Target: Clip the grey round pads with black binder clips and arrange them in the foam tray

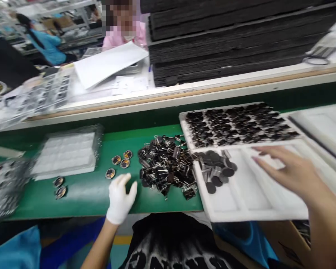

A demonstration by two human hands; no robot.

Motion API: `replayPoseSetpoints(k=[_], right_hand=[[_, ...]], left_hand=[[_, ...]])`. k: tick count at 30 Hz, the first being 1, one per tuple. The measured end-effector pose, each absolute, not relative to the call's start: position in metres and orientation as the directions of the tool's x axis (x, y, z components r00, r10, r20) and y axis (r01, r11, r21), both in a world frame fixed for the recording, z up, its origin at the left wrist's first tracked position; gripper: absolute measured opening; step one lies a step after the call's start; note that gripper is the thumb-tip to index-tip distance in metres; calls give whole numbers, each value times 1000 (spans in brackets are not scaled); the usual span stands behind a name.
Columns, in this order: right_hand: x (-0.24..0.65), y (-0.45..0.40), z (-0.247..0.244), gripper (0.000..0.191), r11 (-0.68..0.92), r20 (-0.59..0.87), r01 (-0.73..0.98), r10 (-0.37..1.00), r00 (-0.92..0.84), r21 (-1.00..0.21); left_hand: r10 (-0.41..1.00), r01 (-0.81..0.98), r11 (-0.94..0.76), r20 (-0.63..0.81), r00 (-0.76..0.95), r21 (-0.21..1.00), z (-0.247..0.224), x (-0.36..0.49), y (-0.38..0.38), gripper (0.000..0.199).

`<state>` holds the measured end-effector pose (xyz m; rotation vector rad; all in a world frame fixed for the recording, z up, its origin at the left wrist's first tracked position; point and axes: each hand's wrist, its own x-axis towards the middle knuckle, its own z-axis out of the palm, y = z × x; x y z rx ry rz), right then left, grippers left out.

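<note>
My left hand [121, 196], in a white glove, hovers over or rests on the green table. Its thumb and fingers are apart, holding nothing. Just beyond it lie several small round pieces [125, 163] with pale rims and orange-and-black faces. To its right is a heap of small black parts [165, 164] with thin silvery wire-like bits. My bare right hand [285, 170] is above the white foam tray [226, 215], thumb and fingers spread, with nothing visible between them. In that tray's left compartment sits a pile of dark grey discs [217, 168].
Behind the tray, another white tray holds rows of black parts [240, 123]. Clear plastic trays [67, 151] lie at the left. A ledge [168, 95] runs across the back, carrying a tall stack of black sheets [226, 41]. A person in pink [141, 33] sits beyond it.
</note>
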<state>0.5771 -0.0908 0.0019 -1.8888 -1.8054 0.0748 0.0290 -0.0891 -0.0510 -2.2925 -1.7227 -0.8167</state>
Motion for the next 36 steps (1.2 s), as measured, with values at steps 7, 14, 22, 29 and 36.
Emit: replayPoseSetpoints(k=[7,14,22,29,36], right_hand=[[509,-107,-47,49,-23,206,858,967,150,-514],[502,-120,-33,33,-51,322,889,921,219,-456],[448,-142,4,12,23,403,678,819,408,-735],[324,-143,10,14,9,5,-34,994,109,-999],[255,-103,2,20,284,288,87,957,36,-955]], left_hand=[[989,975,-146,-29,143,-165,-10,-5,-14,67],[951,924,-288,-186,246,-252,-7,5,11,53],[969,954,-247,-33,245,-168,-18,13,-14,41],[963,962,-265,34,267,-72,-36,18,-30,43],[871,775,-463,383,308,430,-14,23,-54,39]])
